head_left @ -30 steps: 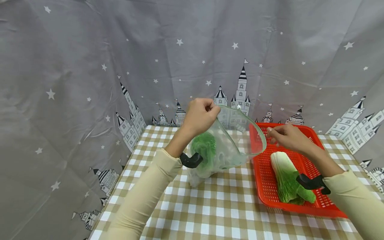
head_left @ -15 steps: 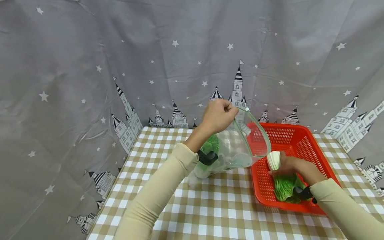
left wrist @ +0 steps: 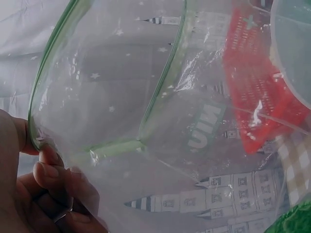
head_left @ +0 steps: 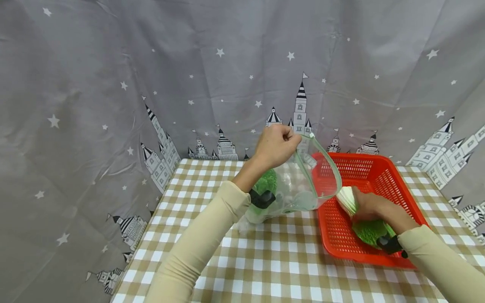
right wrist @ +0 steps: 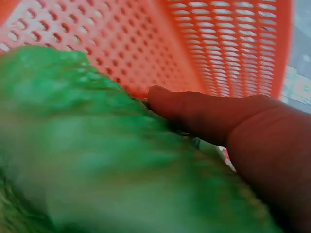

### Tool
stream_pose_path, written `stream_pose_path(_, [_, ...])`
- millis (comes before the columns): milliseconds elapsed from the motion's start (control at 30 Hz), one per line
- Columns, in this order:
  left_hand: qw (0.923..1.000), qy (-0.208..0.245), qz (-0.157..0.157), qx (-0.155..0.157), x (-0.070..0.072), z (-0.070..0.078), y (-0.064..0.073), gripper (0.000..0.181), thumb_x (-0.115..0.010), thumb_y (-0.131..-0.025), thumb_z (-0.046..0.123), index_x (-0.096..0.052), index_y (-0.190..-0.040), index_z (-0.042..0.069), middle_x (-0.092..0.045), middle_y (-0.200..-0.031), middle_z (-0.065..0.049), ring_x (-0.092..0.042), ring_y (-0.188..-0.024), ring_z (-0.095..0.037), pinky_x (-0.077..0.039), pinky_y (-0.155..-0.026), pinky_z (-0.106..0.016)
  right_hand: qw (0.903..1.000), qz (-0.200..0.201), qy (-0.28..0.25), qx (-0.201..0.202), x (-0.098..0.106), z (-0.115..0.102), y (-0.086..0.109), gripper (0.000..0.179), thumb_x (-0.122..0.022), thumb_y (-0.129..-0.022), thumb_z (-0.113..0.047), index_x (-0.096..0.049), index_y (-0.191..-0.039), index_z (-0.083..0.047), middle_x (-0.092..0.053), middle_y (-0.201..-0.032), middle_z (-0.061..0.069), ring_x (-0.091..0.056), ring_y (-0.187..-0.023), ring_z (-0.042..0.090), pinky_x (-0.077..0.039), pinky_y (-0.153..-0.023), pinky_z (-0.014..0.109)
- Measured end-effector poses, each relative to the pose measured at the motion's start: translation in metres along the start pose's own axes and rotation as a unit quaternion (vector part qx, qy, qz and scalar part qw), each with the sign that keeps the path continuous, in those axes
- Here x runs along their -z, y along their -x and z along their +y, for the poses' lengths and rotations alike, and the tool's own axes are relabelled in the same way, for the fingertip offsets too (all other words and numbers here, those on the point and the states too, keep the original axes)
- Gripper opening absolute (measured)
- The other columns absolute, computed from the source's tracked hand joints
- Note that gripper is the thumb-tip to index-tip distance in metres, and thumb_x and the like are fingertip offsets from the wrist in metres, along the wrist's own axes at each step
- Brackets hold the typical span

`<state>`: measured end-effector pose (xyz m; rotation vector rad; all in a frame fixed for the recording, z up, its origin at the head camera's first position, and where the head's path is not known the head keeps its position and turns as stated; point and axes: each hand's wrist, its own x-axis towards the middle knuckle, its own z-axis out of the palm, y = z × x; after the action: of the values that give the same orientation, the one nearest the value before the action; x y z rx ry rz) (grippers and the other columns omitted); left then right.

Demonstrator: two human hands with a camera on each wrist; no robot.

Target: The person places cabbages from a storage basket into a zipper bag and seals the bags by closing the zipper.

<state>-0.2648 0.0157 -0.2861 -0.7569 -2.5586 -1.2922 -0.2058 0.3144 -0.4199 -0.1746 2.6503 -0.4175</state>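
Note:
My left hand [head_left: 274, 145] pinches the upper edge of a clear plastic zip bag [head_left: 303, 202] with a green-trimmed mouth. The mouth gapes toward the right, over the basket's left rim. Inside the bag, partly behind my wrist, shows a leafy green vegetable [head_left: 267, 182]. In the left wrist view, thumb and fingers hold the bag's edge [left wrist: 53, 150]. My right hand [head_left: 369, 206] grips a napa cabbage [head_left: 346, 200] in the red basket, its white stem end pointing up and left toward the bag. The right wrist view has the thumb [right wrist: 194, 109] along the green leaves [right wrist: 97, 155].
The red perforated plastic basket [head_left: 335, 227] stands on the right of the table, its left rim beside the bag. A brown-and-white checked cloth [head_left: 273, 256] covers the table. Behind hangs a grey curtain [head_left: 212, 33] printed with stars and castles.
My left hand has carried the bag's mouth rightward to the basket. My right hand has lowered into the basket and taken hold of the napa cabbage, which has shifted slightly in its grip.

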Motion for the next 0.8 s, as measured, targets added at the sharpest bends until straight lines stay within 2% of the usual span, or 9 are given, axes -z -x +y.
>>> stream_pose_path(133, [1.0,-0.001,0.003,0.001,0.002,0.0,-0.001,0.024,-0.056,-0.085,0.016,-0.054,-0.061,0.012,-0.05,-0.059,0.001,-0.048,-0.064,-0.014,-0.035,-0.054,-0.026,0.996,0.062,0.027,0.058,0.023,-0.003,0.008,0.099,-0.085,-0.069,-0.023,-0.025,-0.142,0.006,-0.059,-0.091,0.018,-0.058,-0.077,0.031,-0.051,-0.068,0.049])
stream_pose_path(233, [1.0,-0.001,0.001,0.005,0.002,0.0,-0.001,0.024,-0.056,-0.085,0.016,-0.054,-0.061,0.012,-0.05,-0.059,0.001,-0.048,-0.063,-0.014,-0.035,-0.054,-0.026,0.9866,0.123,0.056,0.092,0.045,-0.013,0.018,0.095,-0.085,-0.069,-0.022,-0.03,-0.143,0.001,-0.059,-0.089,0.015,-0.057,-0.076,0.029,-0.049,-0.064,0.046])
stream_pose_path(333, [1.0,0.0,0.0,0.009,0.003,-0.001,-0.001,0.024,-0.056,-0.085,0.016,-0.053,-0.062,0.012,-0.049,-0.058,0.001,-0.047,-0.061,-0.014,-0.035,-0.054,-0.025,0.9738,0.178,0.089,0.109,0.07,-0.027,0.033,0.094,-0.085,-0.07,-0.022,-0.032,-0.147,-0.007,-0.061,-0.098,0.018,-0.058,-0.081,0.031,-0.048,-0.06,0.046])
stream_pose_path(433, [0.9999,0.004,-0.001,0.01,0.004,-0.002,-0.001,0.024,-0.055,-0.085,0.016,-0.052,-0.062,0.012,-0.048,-0.058,0.001,-0.045,-0.059,-0.013,-0.034,-0.053,-0.025,0.9642,0.216,0.106,0.112,0.092,-0.047,0.052,0.098,-0.084,-0.071,-0.023,-0.029,-0.152,-0.016,-0.059,-0.111,0.022,-0.058,-0.085,0.034,-0.047,-0.056,0.046])
stream_pose_path(567, [0.9999,0.009,0.0,0.009,0.006,-0.003,0.001,0.024,-0.055,-0.085,0.016,-0.052,-0.061,0.011,-0.048,-0.057,0.001,-0.044,-0.057,-0.013,-0.034,-0.053,-0.025,0.9493,0.269,0.11,0.119,0.109,-0.073,0.077,0.096,-0.086,-0.069,-0.02,-0.034,-0.15,-0.024,-0.058,-0.118,0.019,-0.059,-0.088,0.037,-0.047,-0.055,0.048])
stream_pose_path(633, [0.9999,0.01,0.001,0.008,0.006,-0.002,0.001,0.025,-0.055,-0.085,0.015,-0.052,-0.061,0.011,-0.047,-0.056,0.001,-0.043,-0.056,-0.013,-0.033,-0.053,-0.025,0.9364,0.301,0.119,0.135,0.111,-0.085,0.086,0.096,-0.087,-0.066,-0.018,-0.038,-0.148,-0.025,-0.059,-0.122,0.018,-0.057,-0.095,0.04,-0.046,-0.063,0.054])
stream_pose_path(667, [0.9999,0.01,0.002,0.009,0.007,-0.003,0.002,0.025,-0.055,-0.085,0.016,-0.052,-0.061,0.012,-0.047,-0.056,0.001,-0.043,-0.056,-0.013,-0.033,-0.053,-0.025,0.9266,0.319,0.13,0.15,0.111,-0.091,0.089,0.096,-0.088,-0.064,-0.016,-0.041,-0.146,-0.025,-0.059,-0.124,0.017,-0.056,-0.1,0.041,-0.045,-0.068,0.056])
stream_pose_path(800, [0.9999,0.01,0.003,0.008,0.007,-0.003,0.002,0.026,-0.055,-0.086,0.017,-0.051,-0.06,0.012,-0.047,-0.055,0.002,-0.042,-0.055,-0.013,-0.033,-0.053,-0.025,0.8788,0.369,0.206,0.222,0.11,-0.107,0.093,0.095,-0.09,-0.057,-0.01,-0.05,-0.141,-0.027,-0.056,-0.133,0.011,-0.048,-0.116,0.044,-0.035,-0.08,0.065])
